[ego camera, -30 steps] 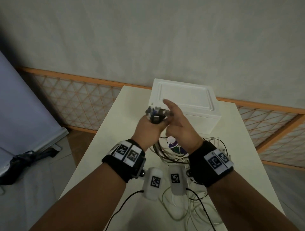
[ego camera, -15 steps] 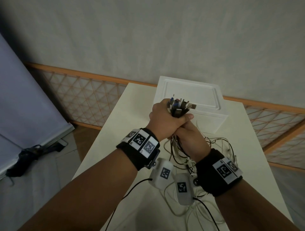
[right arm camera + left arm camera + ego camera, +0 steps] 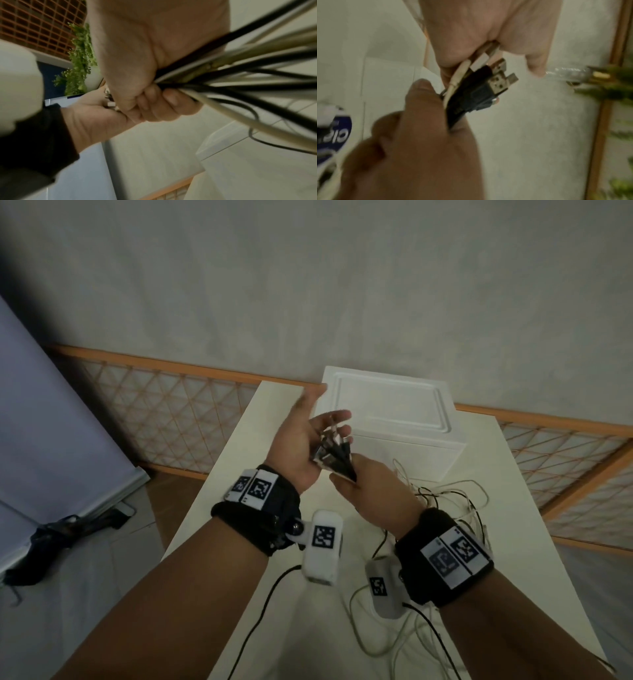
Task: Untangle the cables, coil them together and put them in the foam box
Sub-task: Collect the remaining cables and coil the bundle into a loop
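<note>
Just in front of the closed foam box [image 3: 387, 419], the right hand [image 3: 370, 491] clenches the cables [image 3: 334, 450] below their plugs (ends evened for coiling, presumably), while the left hand [image 3: 301, 446] spreads loosely behind them.

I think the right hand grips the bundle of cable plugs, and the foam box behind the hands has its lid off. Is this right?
Not quite: the foam box is closed, lid on, as the head view shows. The right hand does grip the cable plugs.
</note>
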